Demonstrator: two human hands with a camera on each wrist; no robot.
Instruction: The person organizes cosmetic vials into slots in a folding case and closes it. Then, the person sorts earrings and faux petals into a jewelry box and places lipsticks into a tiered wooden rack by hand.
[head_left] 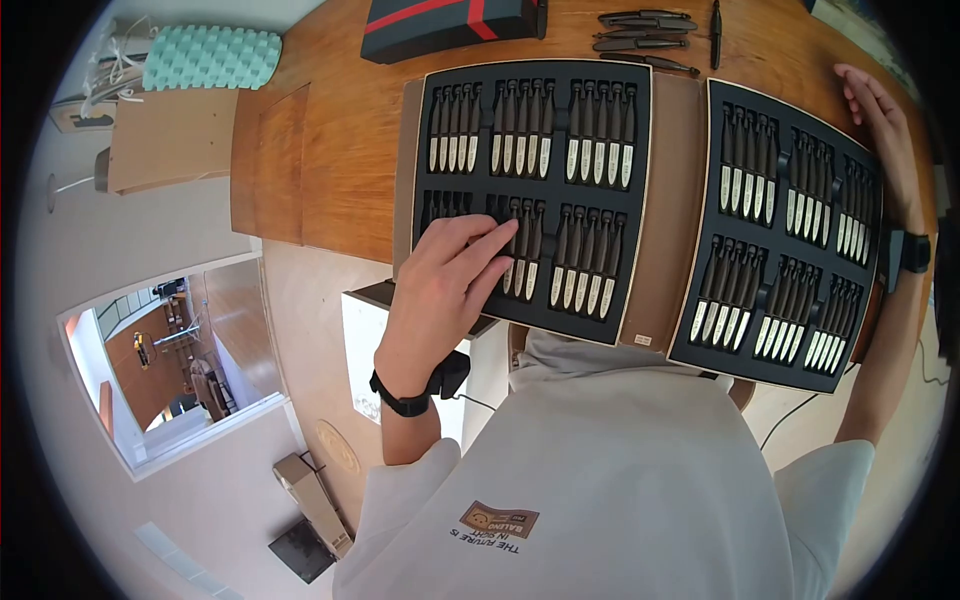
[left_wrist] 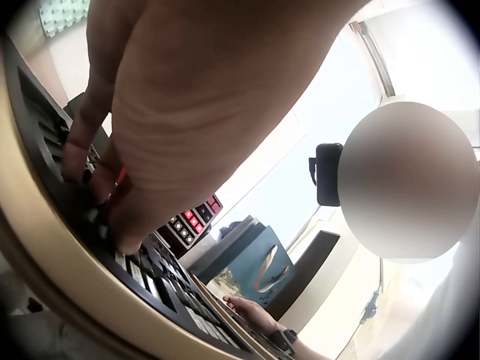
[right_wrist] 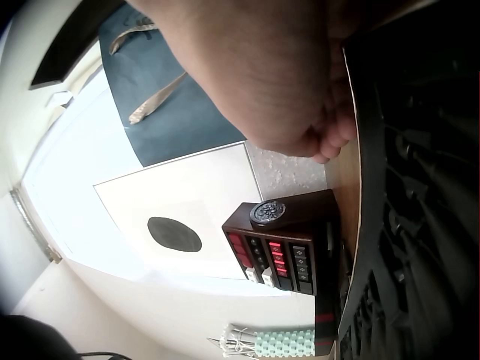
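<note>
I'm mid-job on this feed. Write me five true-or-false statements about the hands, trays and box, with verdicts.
1. The left hand is at the nearer row of the left tray. True.
2. Loose dark pieces lie on the table beyond the trays. True.
3. The right hand grips one of those pieces. False: it shows nothing held and lies beside the right tray.
4. The red-striped black box stands between the two trays. False: it is on the table beyond the left tray.
5. Both wrists wear black bands. True.
</note>
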